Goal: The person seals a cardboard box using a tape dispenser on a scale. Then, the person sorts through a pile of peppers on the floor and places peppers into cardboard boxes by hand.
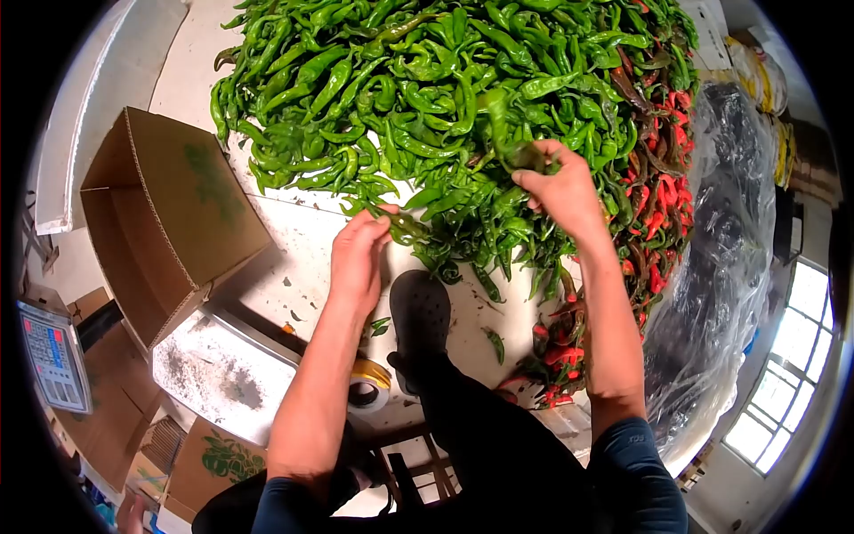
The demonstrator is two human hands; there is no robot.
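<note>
A large heap of green chili peppers covers the white surface in front of me. My left hand is closed at the near edge of the heap, with its thumb and fingers pinched on a green pepper. My right hand is raised over the heap, fingers closed round at least one green pepper that is blurred; a darker piece shows by the fingertips. Along the heap's right side runs a band of red and dark peppers.
At left, an open cardboard box tilts beside a scale's metal platform and its display. A tape roll lies near my dark shoe. Clear plastic sheeting lines the right. Another person's hand shows at bottom left.
</note>
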